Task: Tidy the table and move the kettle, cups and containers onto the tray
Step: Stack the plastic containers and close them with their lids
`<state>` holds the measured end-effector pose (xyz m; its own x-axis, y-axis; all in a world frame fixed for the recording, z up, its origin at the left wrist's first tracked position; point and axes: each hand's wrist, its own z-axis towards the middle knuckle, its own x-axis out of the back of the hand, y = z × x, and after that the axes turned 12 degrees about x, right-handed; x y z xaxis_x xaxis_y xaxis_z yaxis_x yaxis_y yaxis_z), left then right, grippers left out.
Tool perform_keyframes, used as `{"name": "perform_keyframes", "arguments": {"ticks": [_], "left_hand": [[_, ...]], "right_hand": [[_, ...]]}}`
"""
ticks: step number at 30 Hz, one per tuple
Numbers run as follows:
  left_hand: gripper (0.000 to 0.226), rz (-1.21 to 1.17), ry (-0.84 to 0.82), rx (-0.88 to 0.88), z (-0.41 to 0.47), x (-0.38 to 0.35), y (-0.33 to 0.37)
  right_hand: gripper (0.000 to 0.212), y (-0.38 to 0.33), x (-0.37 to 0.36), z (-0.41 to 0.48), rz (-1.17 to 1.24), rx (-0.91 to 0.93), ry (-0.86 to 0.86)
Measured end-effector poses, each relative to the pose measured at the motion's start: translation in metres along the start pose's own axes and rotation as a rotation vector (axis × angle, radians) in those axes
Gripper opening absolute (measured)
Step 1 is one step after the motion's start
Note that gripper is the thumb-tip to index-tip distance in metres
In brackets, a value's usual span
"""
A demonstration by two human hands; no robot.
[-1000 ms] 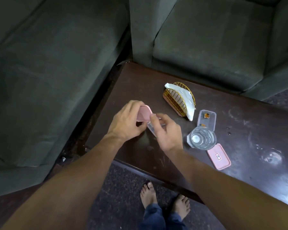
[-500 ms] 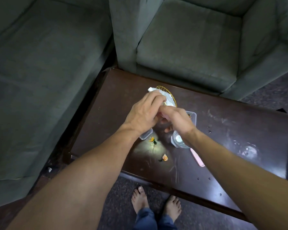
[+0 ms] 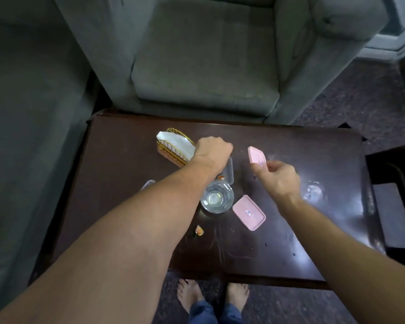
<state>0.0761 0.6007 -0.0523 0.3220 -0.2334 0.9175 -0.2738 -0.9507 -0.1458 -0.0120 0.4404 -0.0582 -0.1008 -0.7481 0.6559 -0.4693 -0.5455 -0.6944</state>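
My right hand pinches a pink lid by its near edge and holds it tilted above the dark wooden table. My left hand is curled into a fist over the far end of an open clear container; nothing shows between its fingers. A glass cup stands just in front of that container. A second pink lid lies flat to the cup's right. Another clear container peeks out from under my left forearm. No tray or kettle is in view.
A gold wire napkin holder with white napkins stands left of my left hand. Food scraps lie near the front. A grey armchair stands behind the table, a sofa to the left, a dark stand at right.
The pink lid went from my left hand to my right, which has moved right. The clear container was set down on the table and scraps spilled. My left hand reached past the cup.
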Motion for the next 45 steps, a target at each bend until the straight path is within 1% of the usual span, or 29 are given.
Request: {"name": "perform_keyframes", "arguments": {"ticks": [3, 5, 8, 12, 16, 22, 27, 30, 33, 36, 42, 45], "left_hand": [[0.034, 0.108, -0.055, 0.025, 0.017, -0.010, 0.011], [0.032, 0.106, -0.093, 0.056, 0.023, -0.016, 0.014], [0.032, 0.084, -0.108, 0.050, 0.029, -0.020, 0.018], [0.025, -0.006, -0.108, 0.064, 0.035, -0.016, 0.031], [0.026, -0.121, -0.099, 0.091, 0.038, -0.011, 0.053], [0.042, -0.313, -0.186, 0.098, 0.037, -0.007, 0.060], [0.040, -0.484, -0.260, 0.182, 0.037, -0.006, 0.050], [0.038, -0.549, -0.327, 0.181, 0.037, -0.007, 0.046], [0.036, -0.578, -0.351, 0.148, 0.037, -0.009, 0.045], [0.034, -0.581, -0.348, 0.155, 0.038, -0.010, 0.045], [0.024, -0.575, -0.338, 0.192, 0.037, -0.008, 0.049], [0.023, -0.561, -0.329, 0.216, 0.039, -0.005, 0.051]], "right_hand": [[0.040, 0.018, 0.005, 0.000, -0.027, -0.020, 0.013], [0.038, 0.026, 0.006, -0.001, -0.046, -0.009, 0.009], [0.037, 0.032, 0.006, -0.003, -0.034, 0.053, 0.012], [0.043, 0.033, 0.006, 0.001, -0.123, 0.177, 0.011], [0.046, 0.036, 0.010, 0.006, -0.198, 0.240, 0.015], [0.054, 0.048, 0.014, 0.014, -0.393, 0.291, -0.083], [0.055, 0.044, 0.002, 0.021, -0.439, 0.334, -0.133], [0.053, 0.041, -0.006, 0.023, -0.454, 0.356, -0.135], [0.052, 0.043, -0.010, 0.024, -0.468, 0.352, -0.134], [0.051, 0.047, -0.011, 0.025, -0.501, 0.366, -0.151], [0.062, 0.048, -0.015, 0.027, -0.528, 0.364, -0.187], [0.062, 0.048, -0.015, 0.027, -0.507, 0.333, -0.189]]}}
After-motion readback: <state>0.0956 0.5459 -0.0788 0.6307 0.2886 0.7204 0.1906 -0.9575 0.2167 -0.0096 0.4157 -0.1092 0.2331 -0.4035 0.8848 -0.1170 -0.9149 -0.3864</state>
